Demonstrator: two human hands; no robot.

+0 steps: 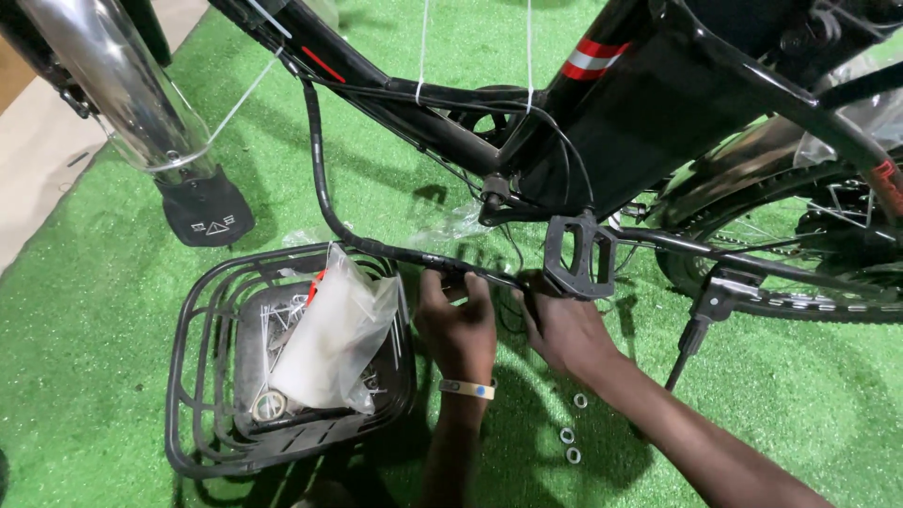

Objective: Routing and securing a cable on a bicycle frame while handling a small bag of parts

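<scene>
Black tube [414,254] under both curled hands [513,325]

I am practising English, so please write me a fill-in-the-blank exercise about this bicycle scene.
1. The black wire basket stands on green ____.
2. Both hands, left hand and right hand, work just below the bicycle's black ____.
3. Inside the basket lies a clear plastic ____.
4. A few small metal ____ lie on the ground by the right forearm.

Missing words: turf; pedal; bag; washers

left wrist: pale wristband [467,388], blue spot | both forearms: bare, sleeveless
</scene>
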